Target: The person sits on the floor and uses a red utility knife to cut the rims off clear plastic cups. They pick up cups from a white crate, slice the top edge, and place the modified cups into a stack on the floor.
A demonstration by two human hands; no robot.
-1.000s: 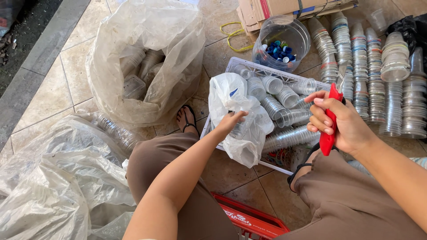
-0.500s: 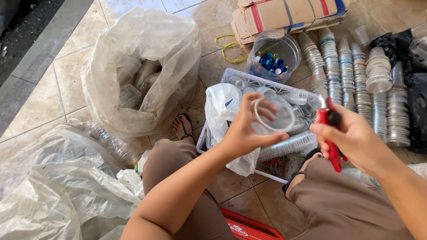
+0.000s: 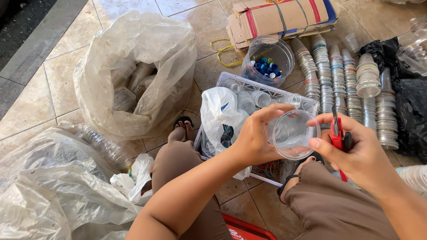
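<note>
Two bare hands meet at the centre of the view over a white slatted plastic crate point(image 3: 231, 82). Left hand point(image 3: 258, 135) is curled around a clear round plastic cup point(image 3: 293, 133), fingers over its upper rim and thumb beneath, with the cup's open mouth turned toward the camera. Right hand point(image 3: 356, 149) sits at 3 o'clock of the cup, thumb tip touching the cup's rim; its remaining fingers are closed around a red-handled utility cutter point(image 3: 338, 138) held roughly upright.

Crate contents: clear cups lying on their sides, plus a white plastic carrier bag point(image 3: 220, 115) draped over its near-left corner. At 12 o'clock of the crate stands a clear round plastic tub holding blue bottle caps point(image 3: 267, 66); beyond it lies a bundle of flattened brown cardboard point(image 3: 275, 18). At 2 o'clock, long nested stacks of clear cups point(image 3: 338, 75) lie in rows on the tiled floor point(image 3: 26, 106), bordered at 3 o'clock by a black plastic bag point(image 3: 411, 111). At 10 o'clock stands a large translucent plastic sack of cups and containers point(image 3: 133, 71). At 8 o'clock lie crumpled clear plastic sheets point(image 3: 49, 191) with a crushed clear bottle point(image 3: 104, 149). Both knees, in brown trousers, frame the lower edge.
</note>
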